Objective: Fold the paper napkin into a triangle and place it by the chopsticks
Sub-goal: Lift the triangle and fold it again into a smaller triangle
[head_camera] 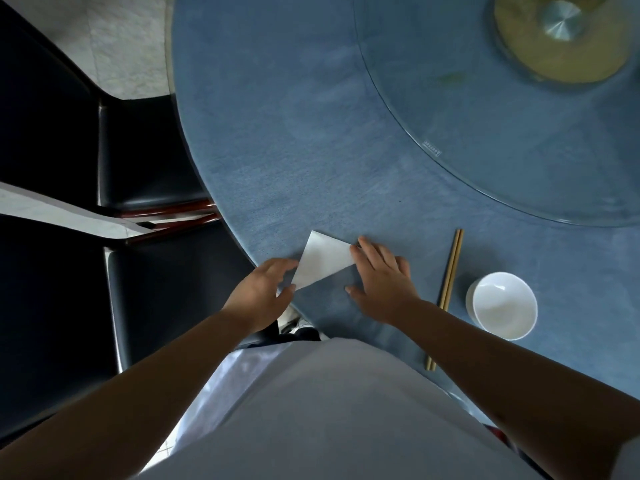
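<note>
A white paper napkin [320, 259], folded into a triangle, lies flat on the blue table [277, 140] near its front edge. My left hand [263, 292] touches the napkin's lower left corner with its fingertips, fingers apart. My right hand [379, 280] rests flat on the table, fingers spread, its fingertips on the napkin's right corner. A pair of wooden chopsticks [448, 289] lies to the right of my right hand, pointing away from me. The napkin sits about a hand's width left of the chopsticks.
A white bowl [502, 304] stands just right of the chopsticks. A glass turntable [519, 140] covers the table's far right, with a round metal hub [561, 19]. Black chairs [145, 157] stand at the table's left edge.
</note>
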`<state>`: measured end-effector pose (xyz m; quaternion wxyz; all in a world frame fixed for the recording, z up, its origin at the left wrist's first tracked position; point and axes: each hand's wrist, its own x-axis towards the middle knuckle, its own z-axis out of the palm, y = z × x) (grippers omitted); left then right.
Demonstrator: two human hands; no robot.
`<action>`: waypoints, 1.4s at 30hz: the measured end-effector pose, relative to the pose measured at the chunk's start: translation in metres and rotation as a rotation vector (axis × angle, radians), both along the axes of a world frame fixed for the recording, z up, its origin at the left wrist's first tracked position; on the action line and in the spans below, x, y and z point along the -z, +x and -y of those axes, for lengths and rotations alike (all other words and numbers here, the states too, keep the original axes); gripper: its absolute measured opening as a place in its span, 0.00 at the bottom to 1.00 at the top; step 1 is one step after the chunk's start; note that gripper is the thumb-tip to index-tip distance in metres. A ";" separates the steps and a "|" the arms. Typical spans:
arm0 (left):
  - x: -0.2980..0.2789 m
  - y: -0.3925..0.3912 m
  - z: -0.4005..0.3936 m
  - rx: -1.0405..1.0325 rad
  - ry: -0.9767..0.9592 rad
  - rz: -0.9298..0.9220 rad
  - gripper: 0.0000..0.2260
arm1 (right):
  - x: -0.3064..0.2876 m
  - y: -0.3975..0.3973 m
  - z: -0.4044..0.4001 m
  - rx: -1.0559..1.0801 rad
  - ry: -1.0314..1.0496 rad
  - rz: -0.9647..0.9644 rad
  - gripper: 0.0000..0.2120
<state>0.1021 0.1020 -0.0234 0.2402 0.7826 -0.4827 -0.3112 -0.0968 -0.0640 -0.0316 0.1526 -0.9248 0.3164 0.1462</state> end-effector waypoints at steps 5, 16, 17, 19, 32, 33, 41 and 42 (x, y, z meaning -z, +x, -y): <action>-0.001 -0.014 -0.006 -0.246 0.093 -0.200 0.11 | 0.001 -0.002 0.005 0.035 0.009 0.000 0.38; -0.009 -0.024 0.036 0.174 -0.001 0.178 0.28 | 0.003 -0.002 -0.003 -0.040 -0.008 -0.009 0.40; -0.006 -0.025 0.045 0.274 0.058 0.238 0.32 | 0.002 -0.001 -0.004 -0.067 -0.009 -0.012 0.40; 0.005 -0.027 0.057 0.406 0.158 0.370 0.36 | 0.001 0.000 -0.006 -0.111 -0.013 -0.017 0.39; 0.026 -0.018 0.049 0.358 0.290 0.563 0.44 | 0.005 -0.029 0.003 -0.030 -0.077 -0.101 0.37; 0.026 -0.018 0.049 0.358 0.288 0.557 0.44 | 0.005 -0.030 0.003 -0.009 -0.083 -0.095 0.37; 0.009 -0.010 0.078 0.087 0.123 0.419 0.31 | 0.004 -0.026 0.003 0.144 -0.040 -0.011 0.36; 0.008 -0.008 0.083 0.045 0.117 0.398 0.27 | 0.004 -0.024 0.002 0.163 -0.039 0.001 0.36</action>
